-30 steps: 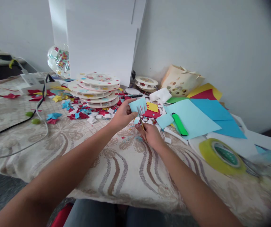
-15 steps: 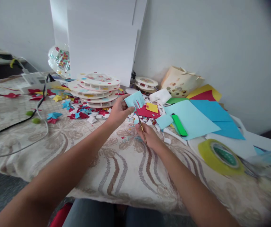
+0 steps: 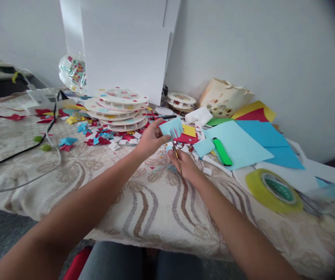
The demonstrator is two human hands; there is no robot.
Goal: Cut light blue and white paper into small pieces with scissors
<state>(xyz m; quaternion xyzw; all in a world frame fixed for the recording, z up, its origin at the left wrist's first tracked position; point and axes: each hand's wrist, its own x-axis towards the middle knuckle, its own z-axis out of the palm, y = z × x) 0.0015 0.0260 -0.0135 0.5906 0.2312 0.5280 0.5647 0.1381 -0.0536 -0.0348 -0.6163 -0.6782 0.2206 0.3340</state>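
My left hand (image 3: 152, 137) pinches a small light-blue piece of paper (image 3: 167, 126) whose right edge is cut into a fringe of narrow slits. My right hand (image 3: 183, 162) grips a pair of scissors (image 3: 176, 152) with brownish handles. The scissor blades reach up to the fringed lower right edge of the paper. Thin light-blue paper snippets (image 3: 158, 169) lie on the patterned tablecloth (image 3: 152, 202) below the hands. Just beyond the paper are a yellow square (image 3: 188, 130) and red paper (image 3: 183, 138).
Stacked decorated white discs (image 3: 120, 111) stand behind folded paper stars (image 3: 68, 141) and scraps. On the right lie a green box cutter (image 3: 222, 151), light-blue sheets (image 3: 240, 146), blue sheets (image 3: 272, 144) and a yellow tape roll (image 3: 272, 190). Cables (image 3: 57, 155) run across the left.
My left hand has turned the fringed paper and shifted it slightly right and down. The scissors stay close to its cut edge, with my right hand moved only a little.
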